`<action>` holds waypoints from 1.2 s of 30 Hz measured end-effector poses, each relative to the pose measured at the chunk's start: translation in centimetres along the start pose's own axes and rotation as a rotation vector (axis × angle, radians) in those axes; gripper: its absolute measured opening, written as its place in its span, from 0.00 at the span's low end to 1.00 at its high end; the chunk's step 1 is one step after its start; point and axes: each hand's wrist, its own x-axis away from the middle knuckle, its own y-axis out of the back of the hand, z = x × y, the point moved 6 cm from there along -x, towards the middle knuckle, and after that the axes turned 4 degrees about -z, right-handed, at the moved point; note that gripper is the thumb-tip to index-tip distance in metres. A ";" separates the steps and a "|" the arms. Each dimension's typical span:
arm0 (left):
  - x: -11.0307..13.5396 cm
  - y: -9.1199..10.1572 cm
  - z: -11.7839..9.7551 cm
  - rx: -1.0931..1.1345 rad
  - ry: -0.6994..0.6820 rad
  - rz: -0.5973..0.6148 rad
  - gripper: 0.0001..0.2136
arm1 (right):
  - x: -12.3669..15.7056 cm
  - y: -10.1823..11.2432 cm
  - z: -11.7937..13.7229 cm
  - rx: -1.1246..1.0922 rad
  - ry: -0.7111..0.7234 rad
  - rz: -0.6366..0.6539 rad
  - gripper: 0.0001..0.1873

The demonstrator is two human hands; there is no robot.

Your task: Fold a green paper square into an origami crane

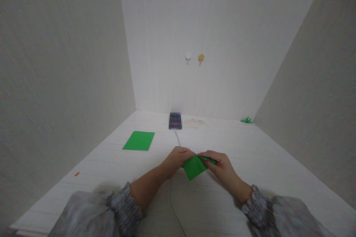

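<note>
A partly folded piece of green paper (194, 168) is held between my two hands, over the white table. My left hand (178, 159) pinches its upper left edge, with a ring showing on one finger. On the other side my right hand (221, 163) grips a narrow folded part between thumb and fingers. One corner of the paper points down towards me. The fingers under the paper are hidden.
A flat stack or sheet of green paper (139, 140) lies to the left. At the back stands a phone-like device (175, 121), blurred out, with a white cable (172, 207) running towards me. A folded green paper piece (246, 120) sits far right; a small red scrap (77, 174) lies left.
</note>
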 end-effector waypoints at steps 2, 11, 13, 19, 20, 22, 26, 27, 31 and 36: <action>0.0 0.1 0.1 0.019 0.010 -0.005 0.09 | 0.0 0.1 0.2 0.000 0.068 0.022 0.10; 0.1 0.1 0.1 0.137 0.045 -0.013 0.06 | 0.0 0.1 0.9 -0.070 0.188 0.086 0.10; 0.1 0.1 0.0 0.148 0.040 -0.025 0.06 | 0.0 0.1 0.8 -0.091 0.163 0.089 0.09; 0.3 -0.1 -0.1 0.155 0.047 0.013 0.08 | 0.1 0.0 0.9 -0.034 0.178 0.112 0.10; 0.3 -0.1 -0.1 0.146 0.050 0.022 0.08 | 0.1 0.0 0.9 -0.032 0.182 0.113 0.10; 0.2 -0.1 0.1 0.119 0.057 0.034 0.09 | 0.1 -0.1 1.0 -0.037 0.185 0.117 0.10; 0.0 0.1 0.6 0.076 0.067 0.027 0.10 | 0.1 -0.2 1.0 -0.069 0.153 0.149 0.11; -0.1 0.2 0.6 0.067 0.065 0.020 0.11 | 0.1 -0.2 1.0 -0.093 0.136 0.159 0.11; -0.2 0.7 0.5 0.020 0.016 -0.025 0.12 | 0.1 -0.4 0.3 -0.228 0.014 0.168 0.13; -0.5 0.7 0.2 -0.136 -0.061 -0.044 0.14 | -0.1 -1.2 -2.3 -0.322 -0.285 0.050 0.15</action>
